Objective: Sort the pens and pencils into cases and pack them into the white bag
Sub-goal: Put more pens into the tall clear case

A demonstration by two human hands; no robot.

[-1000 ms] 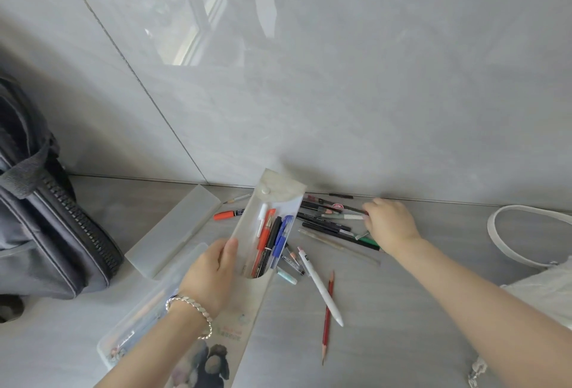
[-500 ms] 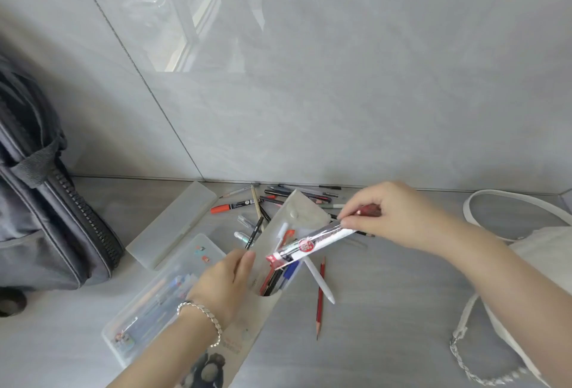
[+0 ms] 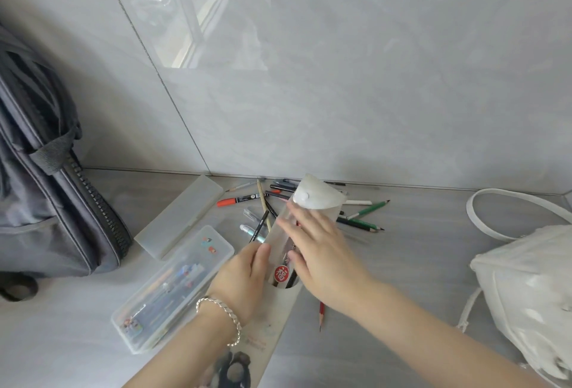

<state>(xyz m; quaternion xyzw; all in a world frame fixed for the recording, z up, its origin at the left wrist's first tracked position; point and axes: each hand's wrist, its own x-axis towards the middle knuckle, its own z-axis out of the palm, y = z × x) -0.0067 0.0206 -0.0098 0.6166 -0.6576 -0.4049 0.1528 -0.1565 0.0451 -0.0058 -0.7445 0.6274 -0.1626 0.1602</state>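
A translucent pen pouch (image 3: 312,197) with a snap flap lies tilted on the grey floor; inside it are several pens, one with a round red label (image 3: 281,273). My left hand (image 3: 244,276) grips the pouch's left edge at its mouth. Across the pouch's front lies my right hand (image 3: 318,253), fingers stretched out and the thumb by the labelled pen. Loose pens and pencils lie behind the pouch: an orange marker (image 3: 235,201), green pencils (image 3: 368,211), and a red pencil (image 3: 322,313) nearer me. The white bag (image 3: 532,288) sits at the right.
A clear hard case (image 3: 198,251) holding several pens lies left of the pouch, with a frosted case (image 3: 179,214) behind it. A grey backpack (image 3: 46,202) stands at the left against the tiled wall. The white bag's strap (image 3: 483,217) loops over the floor.
My right hand picked the red-labelled pen from the pile and brought it to the pouch; the pen now sits inside, and the hand lies flat over the pouch. The left hand kept its hold.
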